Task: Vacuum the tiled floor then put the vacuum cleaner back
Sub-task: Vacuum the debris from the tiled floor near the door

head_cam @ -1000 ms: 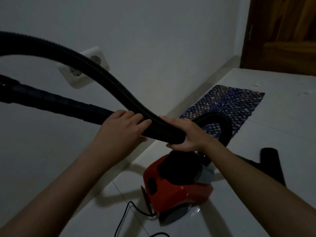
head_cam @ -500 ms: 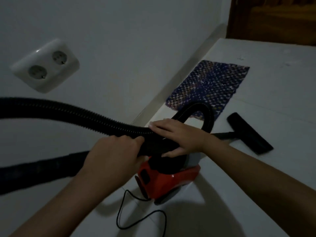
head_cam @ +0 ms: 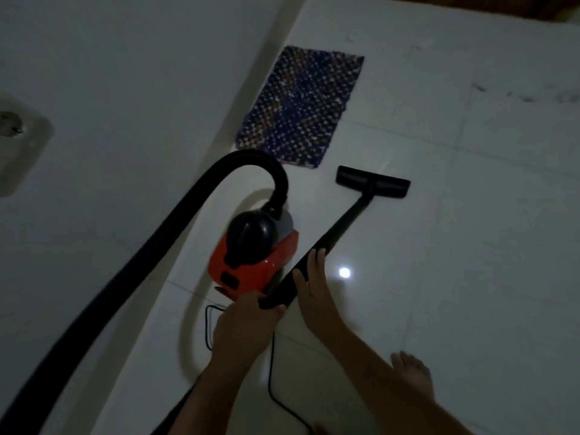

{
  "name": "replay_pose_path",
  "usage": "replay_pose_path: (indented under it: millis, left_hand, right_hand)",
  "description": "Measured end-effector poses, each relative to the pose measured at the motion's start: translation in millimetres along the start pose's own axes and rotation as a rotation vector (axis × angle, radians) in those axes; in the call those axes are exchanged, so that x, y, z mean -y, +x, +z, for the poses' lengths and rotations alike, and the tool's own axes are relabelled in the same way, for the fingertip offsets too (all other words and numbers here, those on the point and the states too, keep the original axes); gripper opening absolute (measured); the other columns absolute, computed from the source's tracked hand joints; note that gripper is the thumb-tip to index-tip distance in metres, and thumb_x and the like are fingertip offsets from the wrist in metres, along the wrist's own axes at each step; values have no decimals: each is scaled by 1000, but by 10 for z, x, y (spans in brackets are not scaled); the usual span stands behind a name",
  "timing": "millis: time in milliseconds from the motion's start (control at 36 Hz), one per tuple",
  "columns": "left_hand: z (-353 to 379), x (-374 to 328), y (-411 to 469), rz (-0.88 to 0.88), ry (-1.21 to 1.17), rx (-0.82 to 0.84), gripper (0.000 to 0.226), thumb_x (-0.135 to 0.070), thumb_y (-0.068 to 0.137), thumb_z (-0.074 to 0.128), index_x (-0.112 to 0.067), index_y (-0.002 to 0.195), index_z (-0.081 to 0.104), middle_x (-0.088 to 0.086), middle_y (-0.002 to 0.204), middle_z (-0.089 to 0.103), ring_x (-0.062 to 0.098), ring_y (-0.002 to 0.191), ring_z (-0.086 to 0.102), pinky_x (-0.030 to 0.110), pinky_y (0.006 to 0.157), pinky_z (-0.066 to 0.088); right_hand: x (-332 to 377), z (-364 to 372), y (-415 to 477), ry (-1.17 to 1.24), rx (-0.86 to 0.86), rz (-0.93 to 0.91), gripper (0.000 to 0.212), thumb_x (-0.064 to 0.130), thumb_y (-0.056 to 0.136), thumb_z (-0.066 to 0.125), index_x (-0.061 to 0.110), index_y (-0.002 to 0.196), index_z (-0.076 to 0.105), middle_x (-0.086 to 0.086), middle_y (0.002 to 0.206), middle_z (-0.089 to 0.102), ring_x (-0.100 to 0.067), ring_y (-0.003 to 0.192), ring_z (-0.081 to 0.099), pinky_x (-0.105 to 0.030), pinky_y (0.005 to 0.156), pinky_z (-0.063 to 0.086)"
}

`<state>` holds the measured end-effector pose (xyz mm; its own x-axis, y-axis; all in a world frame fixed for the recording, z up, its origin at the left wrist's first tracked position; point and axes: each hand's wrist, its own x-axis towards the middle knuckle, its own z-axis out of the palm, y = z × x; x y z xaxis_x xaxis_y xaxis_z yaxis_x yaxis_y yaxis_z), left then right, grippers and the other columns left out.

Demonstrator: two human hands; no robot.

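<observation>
A red and black vacuum cleaner (head_cam: 254,255) stands on the white tiled floor (head_cam: 470,246) beside the wall. Its black ribbed hose (head_cam: 150,249) arches from the top of the body and runs down to the lower left. A black wand (head_cam: 332,237) leads to a flat floor nozzle (head_cam: 373,182) resting on the tiles. My left hand (head_cam: 244,324) grips the near end of the wand. My right hand (head_cam: 310,287) holds the wand a little further up, fingers wrapped over it.
A blue patterned mat (head_cam: 301,108) lies by the wall beyond the vacuum. A white wall socket (head_cam: 18,149) is at the left. The black power cord (head_cam: 270,365) trails over the floor near my arms. My bare foot (head_cam: 414,372) stands at the lower right.
My view tilted down toward the floor. Both hands went from the hose and tube held above the vacuum to the wand lower down, and the nozzle now lies flat on the tiles.
</observation>
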<state>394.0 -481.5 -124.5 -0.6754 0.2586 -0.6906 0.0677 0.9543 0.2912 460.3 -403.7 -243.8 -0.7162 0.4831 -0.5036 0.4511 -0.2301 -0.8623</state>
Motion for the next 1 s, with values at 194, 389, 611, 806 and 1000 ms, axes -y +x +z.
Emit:
replay_pose_path:
  millis: [194,389,611,806,1000]
  left_hand:
    - [88,-62,-211,183,248,240,35,-37,97,41,-16,123,48,7,115,61,16,91,55,27,77,42]
    - [19,40,-321,93,-346,656,30,-28,99,42,-35,126,33,12,111,57,17,90,58,25,68,57]
    - [229,-83,-431,-4,-653,589,33,-27,99,42,-26,132,43,10,88,60,14,55,55,20,48,46]
    - [497,-478,-263,-71,-862,559,38,-23,98,45,-22,136,43,12,90,61,15,59,57,22,49,47]
    - [641,-1102,82,-103,-880,546,35,-25,98,44,-24,132,40,13,83,58,21,53,58,25,45,49]
  right_hand:
    - [86,30,-110,241,-295,312,73,19,101,41,17,152,-11,-4,161,-11,-23,144,22,-22,105,31]
    - [81,-51,-186,463,-444,360,26,16,98,47,28,115,32,1,90,53,-11,71,54,-22,59,47]
    - [156,-259,-178,786,-404,305,51,3,94,52,36,131,39,-8,83,56,-15,59,60,-25,56,52]
    - [239,-708,193,694,-278,374,64,5,96,47,36,147,23,-6,66,49,-13,46,48,-23,41,44]
    - [442,-1206,722,528,-212,402,66,6,97,42,40,148,17,-5,63,43,-15,47,44,-24,41,43]
